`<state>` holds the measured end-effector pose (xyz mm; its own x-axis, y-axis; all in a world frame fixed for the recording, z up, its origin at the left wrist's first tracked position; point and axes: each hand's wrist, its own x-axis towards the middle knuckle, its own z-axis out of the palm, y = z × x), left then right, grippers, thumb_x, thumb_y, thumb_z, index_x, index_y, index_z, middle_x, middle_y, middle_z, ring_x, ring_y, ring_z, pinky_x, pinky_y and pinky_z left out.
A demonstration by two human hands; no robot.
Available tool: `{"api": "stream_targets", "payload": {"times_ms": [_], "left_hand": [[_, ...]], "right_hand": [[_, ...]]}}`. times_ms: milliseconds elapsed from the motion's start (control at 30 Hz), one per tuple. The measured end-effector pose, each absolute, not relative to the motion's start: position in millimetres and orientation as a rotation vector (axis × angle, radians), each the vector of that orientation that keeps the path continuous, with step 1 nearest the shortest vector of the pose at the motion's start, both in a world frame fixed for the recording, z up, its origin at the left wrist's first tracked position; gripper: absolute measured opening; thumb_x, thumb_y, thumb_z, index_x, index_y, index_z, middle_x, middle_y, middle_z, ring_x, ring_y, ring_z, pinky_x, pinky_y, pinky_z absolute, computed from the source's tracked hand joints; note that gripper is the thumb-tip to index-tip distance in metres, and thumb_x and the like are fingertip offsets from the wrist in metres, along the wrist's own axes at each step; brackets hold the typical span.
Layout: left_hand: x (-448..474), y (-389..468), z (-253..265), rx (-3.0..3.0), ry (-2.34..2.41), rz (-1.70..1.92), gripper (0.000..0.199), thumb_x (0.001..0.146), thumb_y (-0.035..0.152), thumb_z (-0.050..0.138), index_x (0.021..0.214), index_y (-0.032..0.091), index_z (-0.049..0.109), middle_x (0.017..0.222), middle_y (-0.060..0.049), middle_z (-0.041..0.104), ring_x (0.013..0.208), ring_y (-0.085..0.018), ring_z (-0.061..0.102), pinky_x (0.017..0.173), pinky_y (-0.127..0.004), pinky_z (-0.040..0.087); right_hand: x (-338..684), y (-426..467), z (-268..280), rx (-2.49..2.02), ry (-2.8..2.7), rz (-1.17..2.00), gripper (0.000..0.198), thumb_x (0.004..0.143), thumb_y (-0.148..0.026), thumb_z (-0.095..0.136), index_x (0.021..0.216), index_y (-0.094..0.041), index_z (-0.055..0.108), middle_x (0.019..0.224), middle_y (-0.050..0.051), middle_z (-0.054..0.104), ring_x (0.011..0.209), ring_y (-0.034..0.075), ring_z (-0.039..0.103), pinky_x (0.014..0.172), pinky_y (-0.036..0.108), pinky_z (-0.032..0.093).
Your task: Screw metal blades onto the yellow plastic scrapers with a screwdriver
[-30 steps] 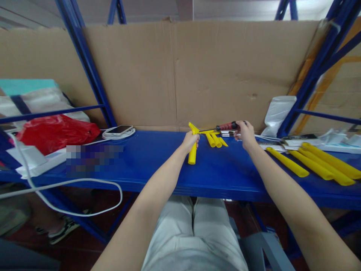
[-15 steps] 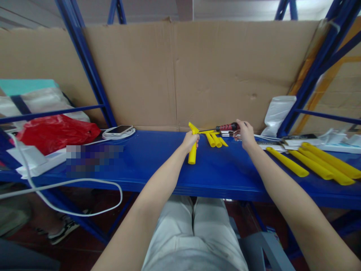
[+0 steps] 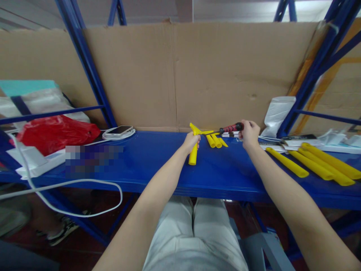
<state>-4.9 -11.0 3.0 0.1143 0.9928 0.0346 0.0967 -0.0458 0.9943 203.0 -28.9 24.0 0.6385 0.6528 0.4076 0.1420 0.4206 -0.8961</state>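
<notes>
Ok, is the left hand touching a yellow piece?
Touching: the head view shows the left hand wrapped around the yellow piece, which sticks out above and below.

The blue bench [image 3: 141, 156] carries a coiled white cable [image 3: 120, 137] beneath a phone [image 3: 121, 130] at left, several short yellow pieces [image 3: 217, 142] near the middle, and four long yellow pieces [image 3: 287, 163] at right.

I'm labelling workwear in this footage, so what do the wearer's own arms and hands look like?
The left hand and right hand are bare, without gloves. No sleeve, watch or bracelet shows on the left forearm or right forearm. Whether there are rings is too small to tell.
</notes>
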Motion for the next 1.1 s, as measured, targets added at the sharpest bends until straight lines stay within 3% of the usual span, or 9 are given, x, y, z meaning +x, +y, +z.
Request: {"api": "stream_targets", "payload": {"times_ms": [233,400,567,700,833,967,1100], "left_hand": [[-4,-11,4,1.360,1.183,1.107,0.021,0.073,0.000,0.046,0.070,0.020,0.039,0.041,0.009,0.038,0.032,-0.008,0.037,0.041,-0.020,0.031],[-4,-9,2,1.363,1.172,1.116,0.020,0.072,0.001,0.047,0.070,0.020,0.041,0.043,0.008,0.038,0.033,-0.008,0.037,0.042,-0.020,0.031],[-4,-8,2,1.383,1.158,1.135,0.020,0.072,0.001,0.048,0.070,0.020,0.042,0.044,0.008,0.039,0.033,-0.008,0.037,0.041,-0.020,0.031],[-2,-10,2,1.403,1.148,1.122,0.020,0.073,0.001,0.047,0.069,0.020,0.040,0.044,0.008,0.039,0.033,-0.008,0.037,0.041,-0.020,0.031],[2,-14,2,1.439,1.111,1.121,0.020,0.072,0.000,0.046,0.071,0.020,0.042,0.044,0.009,0.039,0.033,-0.007,0.037,0.041,-0.020,0.032],[6,-21,4,1.475,1.053,1.041,0.020,0.071,0.000,0.045,0.072,0.020,0.044,0.042,0.009,0.039,0.030,-0.008,0.037,0.039,-0.020,0.031],[10,-26,5,1.513,0.938,0.939,0.020,0.071,0.000,0.044,0.071,0.020,0.043,0.041,0.008,0.041,0.030,-0.008,0.038,0.037,-0.019,0.030]], "right_hand": [[198,-30,18,-1.214,-1.057,0.366,0.019,0.081,-0.022,0.054,0.064,-0.021,0.047,0.041,-0.008,0.039,0.032,0.009,0.037,0.034,0.021,0.029],[189,-38,15,-1.451,-1.417,0.629,0.025,0.090,-0.030,0.053,0.067,-0.019,0.050,0.042,-0.005,0.045,0.034,0.008,0.041,0.034,0.019,0.030],[191,-43,3,-1.530,-1.955,0.909,0.023,0.078,-0.037,0.073,0.085,-0.017,0.064,0.060,0.000,0.063,0.045,0.009,0.052,0.040,0.020,0.039],[189,-34,-7,-1.496,-2.212,0.561,0.023,0.077,-0.028,0.072,0.098,-0.018,0.071,0.081,0.005,0.073,0.066,0.017,0.066,0.062,0.028,0.053],[188,-21,-12,-1.331,-2.203,0.063,0.020,0.080,-0.023,0.065,0.097,-0.017,0.074,0.105,0.012,0.072,0.094,0.024,0.068,0.088,0.039,0.053],[189,-15,-13,-1.190,-2.099,-0.109,0.027,0.083,-0.023,0.060,0.106,-0.017,0.072,0.108,0.013,0.071,0.098,0.025,0.067,0.090,0.042,0.053],[187,-14,-14,-1.150,-2.020,-0.124,0.024,0.084,-0.025,0.057,0.102,-0.018,0.071,0.101,0.011,0.072,0.089,0.022,0.067,0.084,0.039,0.054]]}}
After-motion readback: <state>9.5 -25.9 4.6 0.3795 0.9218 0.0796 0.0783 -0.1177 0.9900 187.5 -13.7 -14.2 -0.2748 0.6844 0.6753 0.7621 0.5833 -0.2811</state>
